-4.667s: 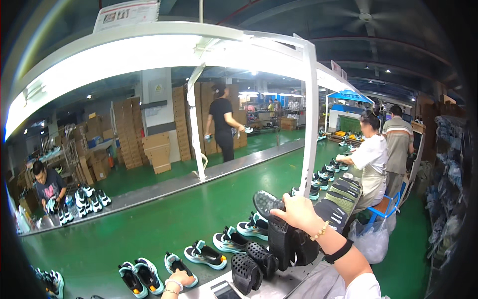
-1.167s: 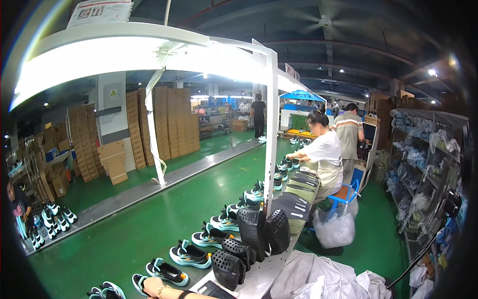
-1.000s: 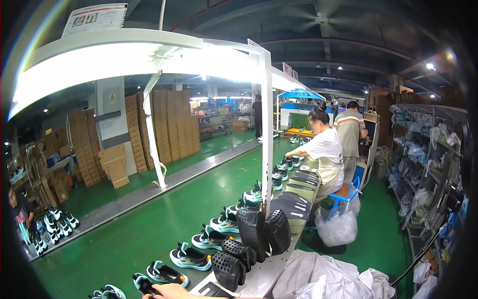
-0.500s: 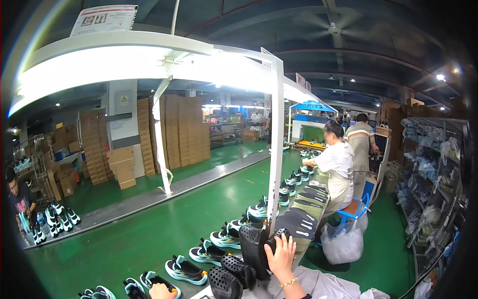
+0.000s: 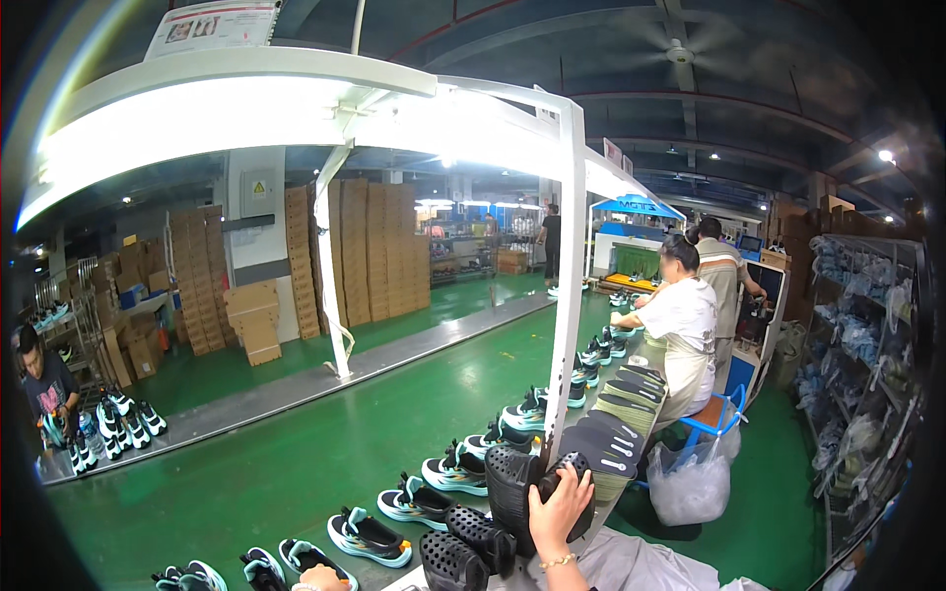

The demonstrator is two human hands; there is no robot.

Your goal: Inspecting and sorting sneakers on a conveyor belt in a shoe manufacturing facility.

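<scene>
My right hand (image 5: 560,504), with a bracelet at the wrist, is wrapped over the top of a black perforated clog (image 5: 581,497). That clog stands upright beside another upright black clog (image 5: 510,492). Two more black clogs, a nearer one (image 5: 451,563) and one behind it (image 5: 481,534), sit just left of them. At the lower edge, only part of my left hand (image 5: 321,578) shows, against a black and light-blue sports shoe (image 5: 305,558); its fingers are hidden. Further shoes, such as one with an orange heel tab (image 5: 367,538), line the green bench.
A white post (image 5: 567,286) rises behind the clogs. Dark insoles (image 5: 603,440) lie in stacks on the right ledge. A co-worker in white (image 5: 680,320) sits beyond, near a blue stool (image 5: 717,414) and a plastic bag (image 5: 695,483). Grey cloth (image 5: 641,561) lies close to my right arm.
The scene has shifted slightly to the right in the view. My right hand's fingers have curled closer around the clog's top. My left hand has sunk a little toward the lower edge.
</scene>
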